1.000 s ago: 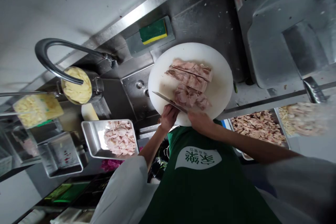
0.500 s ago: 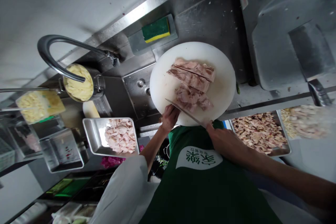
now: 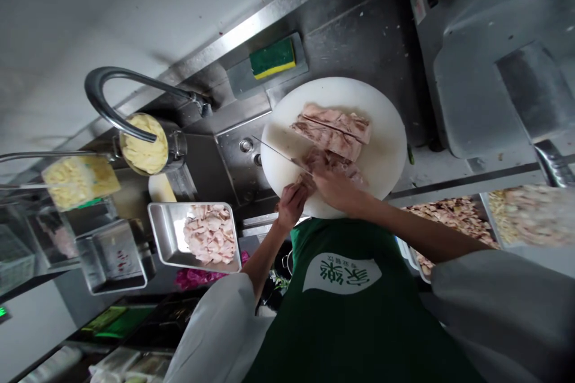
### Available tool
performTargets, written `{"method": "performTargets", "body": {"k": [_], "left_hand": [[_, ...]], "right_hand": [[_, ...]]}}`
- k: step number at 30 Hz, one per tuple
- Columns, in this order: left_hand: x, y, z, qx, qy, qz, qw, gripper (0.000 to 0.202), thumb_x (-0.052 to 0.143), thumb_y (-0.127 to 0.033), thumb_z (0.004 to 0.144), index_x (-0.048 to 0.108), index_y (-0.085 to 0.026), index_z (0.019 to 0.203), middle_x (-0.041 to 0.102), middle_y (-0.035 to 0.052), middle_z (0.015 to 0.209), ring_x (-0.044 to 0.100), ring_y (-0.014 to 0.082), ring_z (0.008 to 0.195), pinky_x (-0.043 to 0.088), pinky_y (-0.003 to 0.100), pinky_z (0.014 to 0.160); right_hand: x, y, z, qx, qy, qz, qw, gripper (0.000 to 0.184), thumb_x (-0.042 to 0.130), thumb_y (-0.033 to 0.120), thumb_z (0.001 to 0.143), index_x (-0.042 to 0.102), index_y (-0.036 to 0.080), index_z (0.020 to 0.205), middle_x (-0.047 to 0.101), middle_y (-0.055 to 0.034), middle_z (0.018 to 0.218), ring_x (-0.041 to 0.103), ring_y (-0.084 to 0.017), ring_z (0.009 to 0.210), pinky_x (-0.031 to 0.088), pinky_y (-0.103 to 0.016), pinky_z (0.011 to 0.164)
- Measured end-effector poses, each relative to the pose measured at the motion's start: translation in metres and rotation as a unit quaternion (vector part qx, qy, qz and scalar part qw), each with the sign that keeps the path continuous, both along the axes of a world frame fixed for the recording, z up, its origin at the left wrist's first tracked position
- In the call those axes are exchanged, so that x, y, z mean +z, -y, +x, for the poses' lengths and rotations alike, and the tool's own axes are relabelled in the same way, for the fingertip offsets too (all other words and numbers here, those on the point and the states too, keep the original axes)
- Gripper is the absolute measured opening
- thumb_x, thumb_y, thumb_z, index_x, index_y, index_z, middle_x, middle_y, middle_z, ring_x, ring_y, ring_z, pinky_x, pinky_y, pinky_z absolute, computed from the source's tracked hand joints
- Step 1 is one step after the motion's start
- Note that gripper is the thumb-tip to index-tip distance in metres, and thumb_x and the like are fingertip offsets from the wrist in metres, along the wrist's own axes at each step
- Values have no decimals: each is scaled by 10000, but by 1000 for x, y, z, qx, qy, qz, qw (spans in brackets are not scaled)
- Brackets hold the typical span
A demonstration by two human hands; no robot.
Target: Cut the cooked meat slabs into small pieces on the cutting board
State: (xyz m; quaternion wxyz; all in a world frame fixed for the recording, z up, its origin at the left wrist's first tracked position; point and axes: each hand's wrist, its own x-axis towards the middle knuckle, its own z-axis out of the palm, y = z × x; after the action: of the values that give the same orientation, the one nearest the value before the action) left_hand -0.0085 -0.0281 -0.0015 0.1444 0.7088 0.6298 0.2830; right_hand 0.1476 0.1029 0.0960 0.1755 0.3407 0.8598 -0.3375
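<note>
A white round cutting board (image 3: 386, 161) bears long slabs of pale pink meat (image 3: 335, 125) and a darker cut portion nearer me. My right hand (image 3: 335, 187) is closed round the handle of a knife (image 3: 281, 154); its blade points up and left across the board's left side. Part of the near meat is hidden under that hand. At the board's near-left edge, my left hand (image 3: 293, 204) has its fingers curled on a small meat piece (image 3: 306, 182), close to the right hand.
Left stands a metal tray (image 3: 168, 236) with meat pieces. Behind it are a pot (image 3: 173, 143) of pale yellow slices and a curved faucet (image 3: 101, 81). A sponge (image 3: 272, 58) lies beyond the board. A large grey machine (image 3: 485, 72) and a chopped-meat tray (image 3: 453, 218) are right.
My right hand has moved left and forward over the near meat, and the knife now points out over the board's left edge. My left hand stays near the same spot, fingers on a meat piece.
</note>
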Motion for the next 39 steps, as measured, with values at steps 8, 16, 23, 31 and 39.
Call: {"method": "performTargets", "body": {"k": [8, 16, 23, 31, 39], "left_hand": [[-3, -1, 2, -11, -15, -33, 999, 176, 526, -243, 960, 675, -176, 897, 611, 77, 910, 560, 193, 955, 524, 336, 831], [1, -5, 4, -13, -23, -5, 1000, 160, 537, -248, 958, 675, -168, 944, 625, 84, 928, 576, 200, 993, 537, 337, 839], [-6, -1, 0, -8, 2, -24, 1000, 162, 546, -266, 955, 686, -185, 957, 638, 83, 965, 582, 198, 1028, 538, 350, 893], [-3, 0, 3, 18, 9, -14, 1000, 196, 524, -266, 963, 686, -182, 1035, 653, 94, 1009, 599, 203, 1017, 555, 368, 891], [4, -2, 4, 13, 3, -24, 1000, 155, 560, -254, 945, 690, -171, 964, 644, 96, 961, 600, 214, 1019, 543, 355, 864]], "right_hand": [[39, 70, 67, 2, 113, -65, 991, 362, 335, 49, 903, 549, 68, 1193, 718, -173, 829, 708, -282, 845, 471, -329, 706], [55, 86, 114, -12, 164, -132, 977, 332, 302, 93, 929, 570, 181, 1105, 724, -107, 788, 716, -270, 748, 459, -330, 610], [16, 49, 45, 4, 109, -101, 989, 411, 264, 45, 919, 519, 46, 1241, 710, -214, 996, 696, -293, 916, 497, -353, 739], [2, 18, 14, 14, 36, -27, 999, 421, 285, 49, 908, 518, 39, 1259, 644, -266, 1180, 662, -304, 1015, 489, -372, 818], [51, 77, 100, -4, 132, -136, 982, 331, 325, 46, 898, 538, 126, 1137, 714, -128, 799, 709, -269, 748, 448, -319, 594]]}}
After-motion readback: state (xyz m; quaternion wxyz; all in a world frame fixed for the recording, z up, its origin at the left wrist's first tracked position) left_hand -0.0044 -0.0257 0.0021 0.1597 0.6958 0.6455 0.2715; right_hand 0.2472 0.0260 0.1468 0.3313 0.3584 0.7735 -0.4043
